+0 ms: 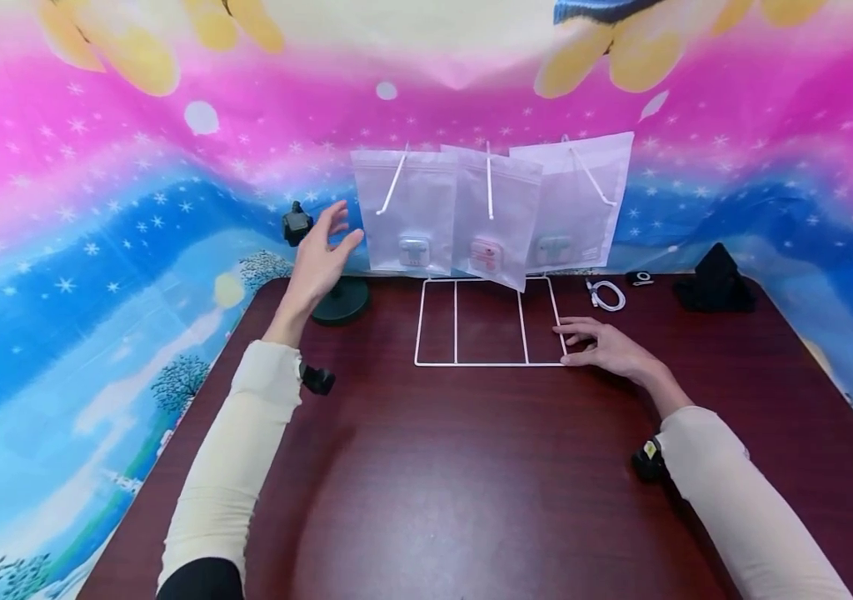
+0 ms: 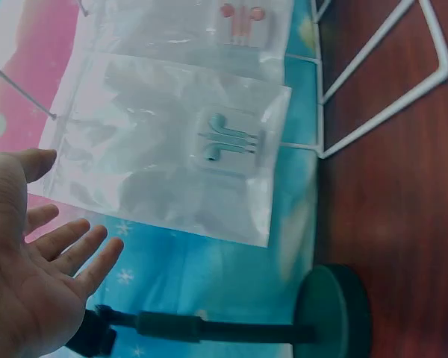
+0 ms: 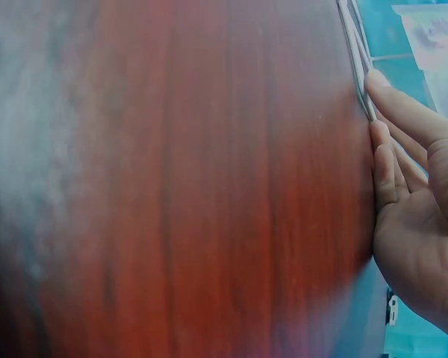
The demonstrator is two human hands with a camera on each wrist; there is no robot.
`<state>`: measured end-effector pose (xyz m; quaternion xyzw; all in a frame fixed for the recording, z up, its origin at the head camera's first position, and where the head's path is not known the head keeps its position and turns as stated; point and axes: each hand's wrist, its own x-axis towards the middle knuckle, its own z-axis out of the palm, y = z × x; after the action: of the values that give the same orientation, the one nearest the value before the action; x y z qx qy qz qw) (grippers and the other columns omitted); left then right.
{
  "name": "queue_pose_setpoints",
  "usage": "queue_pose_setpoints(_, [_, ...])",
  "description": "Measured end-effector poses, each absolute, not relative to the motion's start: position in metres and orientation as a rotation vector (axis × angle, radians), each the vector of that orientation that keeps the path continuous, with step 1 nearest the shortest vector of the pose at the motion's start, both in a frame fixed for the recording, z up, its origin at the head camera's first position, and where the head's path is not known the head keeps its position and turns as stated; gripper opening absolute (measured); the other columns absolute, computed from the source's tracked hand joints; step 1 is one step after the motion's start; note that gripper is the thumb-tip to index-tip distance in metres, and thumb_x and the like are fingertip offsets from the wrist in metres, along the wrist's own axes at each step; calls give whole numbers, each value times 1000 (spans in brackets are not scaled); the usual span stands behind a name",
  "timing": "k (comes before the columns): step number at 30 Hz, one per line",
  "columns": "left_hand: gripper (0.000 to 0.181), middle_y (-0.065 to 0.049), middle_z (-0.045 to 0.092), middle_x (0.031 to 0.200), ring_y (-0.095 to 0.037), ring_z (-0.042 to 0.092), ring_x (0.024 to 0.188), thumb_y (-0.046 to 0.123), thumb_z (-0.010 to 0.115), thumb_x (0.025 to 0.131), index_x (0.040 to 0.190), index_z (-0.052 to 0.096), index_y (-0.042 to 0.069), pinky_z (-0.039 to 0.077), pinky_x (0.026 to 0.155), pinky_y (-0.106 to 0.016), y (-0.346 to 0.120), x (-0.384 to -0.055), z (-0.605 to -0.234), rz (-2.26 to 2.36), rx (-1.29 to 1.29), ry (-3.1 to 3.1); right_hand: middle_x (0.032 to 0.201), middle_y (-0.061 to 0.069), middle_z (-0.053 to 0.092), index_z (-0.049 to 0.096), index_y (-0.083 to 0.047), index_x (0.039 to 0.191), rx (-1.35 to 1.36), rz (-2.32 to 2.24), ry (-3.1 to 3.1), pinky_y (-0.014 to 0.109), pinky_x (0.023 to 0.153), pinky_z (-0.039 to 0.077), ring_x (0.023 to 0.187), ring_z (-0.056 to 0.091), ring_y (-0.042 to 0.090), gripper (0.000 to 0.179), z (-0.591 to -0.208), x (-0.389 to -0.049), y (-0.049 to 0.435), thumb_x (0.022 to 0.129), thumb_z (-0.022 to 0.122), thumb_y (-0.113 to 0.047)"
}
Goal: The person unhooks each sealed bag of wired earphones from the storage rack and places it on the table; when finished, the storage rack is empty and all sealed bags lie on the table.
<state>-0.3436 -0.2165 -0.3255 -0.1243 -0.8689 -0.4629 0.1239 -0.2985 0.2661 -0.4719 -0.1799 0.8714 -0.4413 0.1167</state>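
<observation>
A white wire display rack (image 1: 490,365) stands on the table with three clear zip bags hanging from its hooks. The left bag (image 1: 404,187) holds earphones in a small case (image 2: 228,140); the middle bag (image 1: 501,187) has reddish ones, the right bag (image 1: 576,187) pale green ones. My left hand (image 1: 321,254) is raised beside the left bag, fingers spread and holding nothing; in the left wrist view, the hand (image 2: 37,253) lies near the bag's top edge. My right hand (image 1: 606,348) holds the rack's front right corner, thumb and fingers at the wire.
A dark round-based stand (image 1: 341,302) is behind my left hand. At the back right lie a coiled white cable (image 1: 606,296), a small black item with a white ring (image 1: 640,277) and a black angular holder (image 1: 716,282). A printed cloth (image 1: 134,208) surrounds the table (image 1: 471,467).
</observation>
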Motion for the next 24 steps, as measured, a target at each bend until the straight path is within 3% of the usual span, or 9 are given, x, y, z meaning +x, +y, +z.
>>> queue_pose_setpoints(5, [72,-4,36,167,-18,38,149,45,59,105,165,28,23,35,120,-41,-208,-355,-303,-1410,-310,-2498,162,20,37,55,0,149,-510,-1282,2567,16,88,48,129,56,38,65,-477,-301,267,91,82,-17])
queue_pose_setpoints(15, [71,8,23,171,-13,26,156,41,56,107,166,18,35,27,125,-37,-192,-379,-287,-1779,-174,-2452,162,17,38,56,-2,148,-488,-1253,2596,17,88,48,128,57,35,66,-473,-298,265,91,83,-19])
queue_pose_setpoints(24, [61,3,43,162,-15,34,152,39,57,106,162,32,38,23,126,-40,-187,-389,-286,-1871,-80,-2386,161,16,40,56,-1,148,-495,-1265,2596,18,90,48,127,58,35,66,-471,-298,264,91,83,-18])
